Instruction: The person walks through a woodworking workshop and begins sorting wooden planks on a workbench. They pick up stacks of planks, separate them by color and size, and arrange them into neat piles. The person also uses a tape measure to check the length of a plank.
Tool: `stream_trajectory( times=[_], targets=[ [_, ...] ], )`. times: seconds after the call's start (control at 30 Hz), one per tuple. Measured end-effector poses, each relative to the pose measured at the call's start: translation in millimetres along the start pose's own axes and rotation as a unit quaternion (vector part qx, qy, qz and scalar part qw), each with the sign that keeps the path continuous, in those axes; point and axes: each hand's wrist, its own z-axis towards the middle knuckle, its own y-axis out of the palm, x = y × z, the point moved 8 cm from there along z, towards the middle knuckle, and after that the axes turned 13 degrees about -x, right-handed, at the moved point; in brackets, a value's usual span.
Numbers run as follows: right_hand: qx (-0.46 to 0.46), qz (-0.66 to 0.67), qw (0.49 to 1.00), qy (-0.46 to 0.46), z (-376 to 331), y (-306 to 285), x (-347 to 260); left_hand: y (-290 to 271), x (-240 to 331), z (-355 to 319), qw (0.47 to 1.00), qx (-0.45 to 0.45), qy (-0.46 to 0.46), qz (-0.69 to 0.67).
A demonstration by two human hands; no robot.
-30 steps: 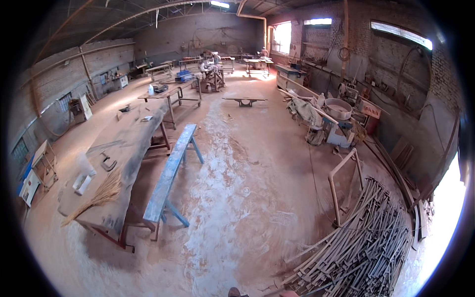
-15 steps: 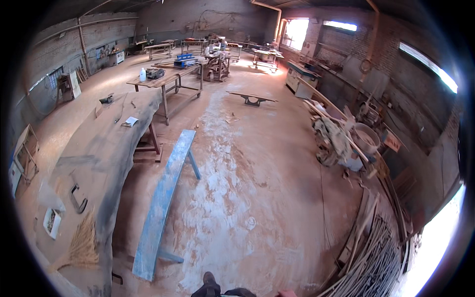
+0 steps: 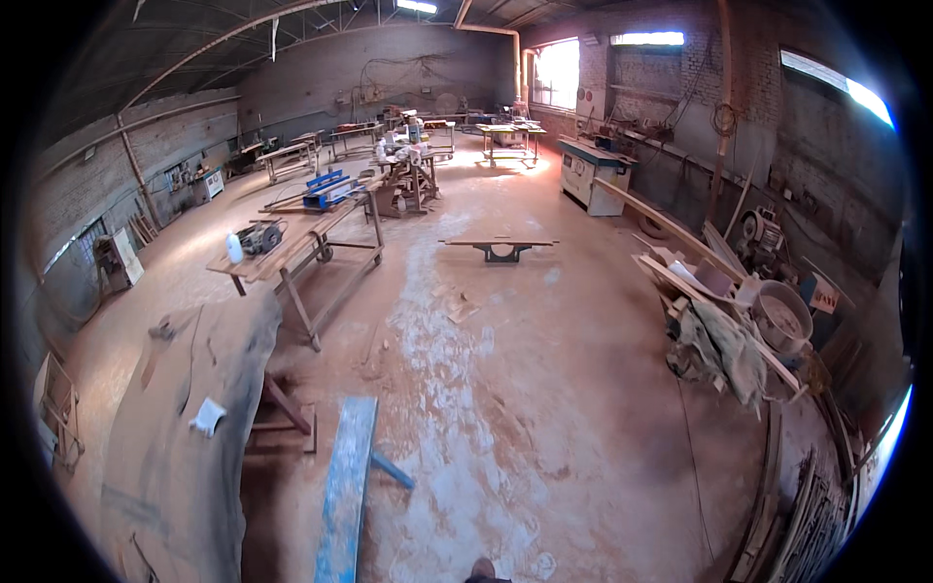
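Blue paint, worn pale in patches, covers the narrow bench (image 3: 345,496) at the lower edge, a little left of my shoe (image 3: 483,568). Neither of my hands shows, so I cannot tell whether they are empty or gripping something. The bench's splayed leg (image 3: 394,470) juts toward the walkway; stepping too near, I could hook a foot and tip it. Left of it, the sheet over the long table (image 3: 194,476) hangs unevenly; a snagged sleeve might drag it, and the white scrap (image 3: 208,416) with it. The pale, powdery streak on the floor (image 3: 603,437) could make me slip. Farther ahead, a low dark stand (image 3: 501,253) with a board across it could catch my shins, and on the right a thin dark line, perhaps a cable (image 3: 692,457), could trip me.
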Motion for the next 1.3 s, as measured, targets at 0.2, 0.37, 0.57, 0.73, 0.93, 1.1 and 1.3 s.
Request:
stream_trajectory(
  times=[0.2,0.37,0.57,0.73,0.93,1.1,1.3],
  targets=[
    [0.02,-0.06,0.987,-0.148,27.6,5.2,-418.2,-32.6,113.9,134.1,0.986,-0.085,-0.126,-0.066],
    [-0.007,0.047,0.983,-0.175,159.4,-9.6,-589.3,-94.2,191.8,313.3,0.987,-0.079,-0.112,-0.079],
    [0.066,-0.198,0.977,-0.036,157.6,6.5,-721.2,-204.7,305.6,545.0,0.998,-0.016,0.048,0.048],
    [0.067,-0.104,0.991,-0.053,293.5,21.1,-849.9,-374.9,456.8,734.3,0.985,-0.016,-0.015,-0.172],
    [-0.005,-0.128,0.991,0.034,411.7,17.3,-1085.8,-455.6,544.0,881.1,0.959,0.006,-0.081,-0.271],
    [0.006,0.073,0.995,-0.064,463.6,27.5,-1343.8,-466.9,541.5,961.8,0.958,-0.102,-0.206,-0.173],
    [0.006,0.049,0.987,-0.156,567.3,39.9,-1644.8,-548.6,714.6,1168.3,0.978,-0.101,-0.158,-0.094]
  ],
)
